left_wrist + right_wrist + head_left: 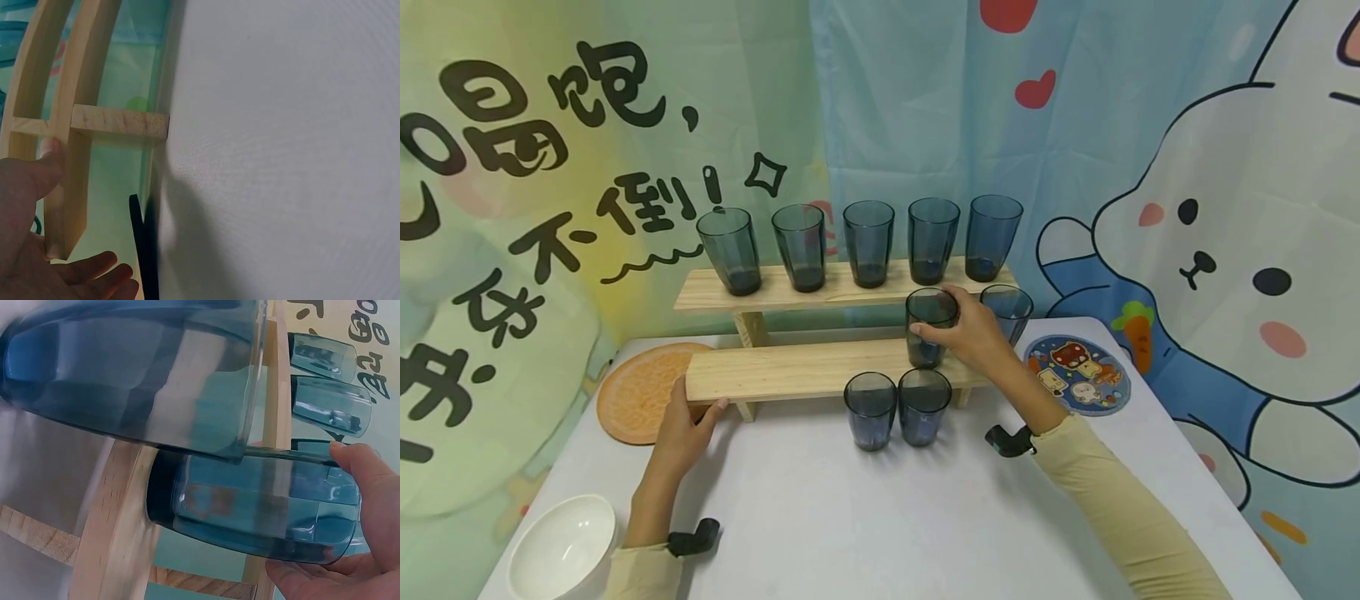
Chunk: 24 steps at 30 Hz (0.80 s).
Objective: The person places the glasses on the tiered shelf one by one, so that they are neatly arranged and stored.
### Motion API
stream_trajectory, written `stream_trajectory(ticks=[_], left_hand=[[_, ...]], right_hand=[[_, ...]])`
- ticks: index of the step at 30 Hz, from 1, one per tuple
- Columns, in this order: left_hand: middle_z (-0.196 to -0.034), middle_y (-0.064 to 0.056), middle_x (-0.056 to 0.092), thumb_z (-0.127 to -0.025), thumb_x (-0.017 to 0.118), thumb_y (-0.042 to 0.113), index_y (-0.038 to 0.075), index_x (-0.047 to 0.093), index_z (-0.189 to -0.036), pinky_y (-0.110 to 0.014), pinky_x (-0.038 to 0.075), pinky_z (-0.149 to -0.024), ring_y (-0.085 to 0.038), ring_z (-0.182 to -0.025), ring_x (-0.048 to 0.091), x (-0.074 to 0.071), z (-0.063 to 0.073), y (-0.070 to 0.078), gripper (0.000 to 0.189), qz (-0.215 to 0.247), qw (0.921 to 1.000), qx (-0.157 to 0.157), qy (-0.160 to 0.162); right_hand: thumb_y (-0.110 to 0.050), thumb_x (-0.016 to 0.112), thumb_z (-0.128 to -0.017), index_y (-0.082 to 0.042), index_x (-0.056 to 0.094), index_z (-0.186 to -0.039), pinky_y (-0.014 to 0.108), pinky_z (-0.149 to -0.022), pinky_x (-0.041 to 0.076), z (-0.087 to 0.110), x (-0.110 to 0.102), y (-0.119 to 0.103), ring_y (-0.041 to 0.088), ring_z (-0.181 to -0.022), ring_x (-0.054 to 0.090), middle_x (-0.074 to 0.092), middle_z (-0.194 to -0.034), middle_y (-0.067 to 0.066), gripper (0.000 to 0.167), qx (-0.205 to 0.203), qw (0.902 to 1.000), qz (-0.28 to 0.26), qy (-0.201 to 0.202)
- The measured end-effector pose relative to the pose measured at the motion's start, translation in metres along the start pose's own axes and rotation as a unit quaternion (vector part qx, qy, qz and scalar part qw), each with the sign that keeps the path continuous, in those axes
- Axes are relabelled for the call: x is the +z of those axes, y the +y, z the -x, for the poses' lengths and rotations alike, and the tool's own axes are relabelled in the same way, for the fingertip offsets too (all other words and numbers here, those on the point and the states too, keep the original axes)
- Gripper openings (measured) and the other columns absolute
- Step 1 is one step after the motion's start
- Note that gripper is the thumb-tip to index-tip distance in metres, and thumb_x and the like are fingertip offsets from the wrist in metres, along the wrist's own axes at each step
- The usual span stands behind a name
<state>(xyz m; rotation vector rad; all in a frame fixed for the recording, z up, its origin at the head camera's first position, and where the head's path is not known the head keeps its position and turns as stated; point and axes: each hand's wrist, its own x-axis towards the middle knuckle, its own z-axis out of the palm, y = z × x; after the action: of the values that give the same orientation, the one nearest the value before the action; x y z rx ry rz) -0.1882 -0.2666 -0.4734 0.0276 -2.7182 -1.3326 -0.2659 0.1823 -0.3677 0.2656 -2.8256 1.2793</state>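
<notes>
A two-tier wooden shelf (790, 367) stands on the white table. My left hand (683, 429) holds the left end of its lower board, thumb against the front edge (62, 181). Near the right end of that board, my right hand (973, 333) grips a blue-tinted drinking glass (250, 506) around its upper part, thumb on one side and fingers on the other. The glass is upright, its base at the board. Another glass (1009, 307) stands just right of it, partly behind the hand. Two more glasses, one left (870, 411) and one right (924, 406), stand side by side in front of the shelf.
Several matching glasses (869, 243) line the upper board. An orange round mat (632, 400) lies behind the left hand, and a blue cartoon mat (1078, 375) lies right of the shelf. A white bowl (561, 546) sits at the front left. A printed curtain (895, 92) hangs behind.
</notes>
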Motion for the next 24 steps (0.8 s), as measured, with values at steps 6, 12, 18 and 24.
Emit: stream_trajectory(ticks=[6, 12, 18, 24], left_hand=[[-0.16, -0.04, 0.03, -0.109, 0.061, 0.025, -0.008, 0.01, -0.163, -0.066, 0.027, -0.122, -0.055, -0.151, 0.03, 0.001, 0.002, 0.001, 0.082, 0.003, 1.0, 0.0, 0.002], [-0.161, -0.041, 0.028, -0.109, 0.061, 0.027, -0.007, 0.007, -0.163, -0.067, 0.025, -0.122, -0.056, -0.152, 0.028, 0.0, 0.0, 0.0, 0.084, -0.003, 1.0, -0.004, -0.001], [-0.16, -0.04, 0.03, -0.109, 0.06, 0.026, -0.008, 0.008, -0.163, -0.064, 0.028, -0.123, -0.053, -0.151, 0.032, 0.0, -0.001, -0.001, 0.082, 0.004, 1.0, -0.001, -0.003], [-0.16, -0.041, 0.03, -0.109, 0.061, 0.025, -0.009, 0.009, -0.162, -0.065, 0.026, -0.123, -0.054, -0.151, 0.031, 0.0, 0.0, 0.0, 0.081, 0.004, 1.0, 0.0, 0.001]], right_hand=[[-0.049, 0.082, -0.091, -0.006, 0.021, -0.168, 0.06, -0.107, 0.049, 0.005, -0.001, -0.003, 0.043, -0.141, 0.05, 0.041, -0.163, 0.022, 0.107, -0.022, 0.9997, 0.012, 0.003], [-0.051, 0.077, -0.095, -0.011, 0.018, -0.169, 0.069, -0.118, 0.034, 0.019, -0.01, -0.014, 0.046, -0.156, 0.028, 0.024, -0.173, 0.02, 0.104, -0.018, 0.9981, 0.056, 0.014], [-0.046, 0.071, -0.101, -0.008, 0.035, -0.164, 0.068, -0.114, 0.04, 0.05, -0.014, -0.024, 0.045, -0.148, 0.042, 0.041, -0.163, 0.021, 0.082, -0.049, 0.9946, 0.077, 0.049], [-0.044, 0.072, -0.101, -0.006, 0.055, -0.15, 0.057, -0.108, 0.05, 0.077, -0.001, -0.014, 0.038, -0.133, 0.059, 0.062, -0.144, 0.015, 0.064, -0.085, 0.9924, 0.036, 0.081]])
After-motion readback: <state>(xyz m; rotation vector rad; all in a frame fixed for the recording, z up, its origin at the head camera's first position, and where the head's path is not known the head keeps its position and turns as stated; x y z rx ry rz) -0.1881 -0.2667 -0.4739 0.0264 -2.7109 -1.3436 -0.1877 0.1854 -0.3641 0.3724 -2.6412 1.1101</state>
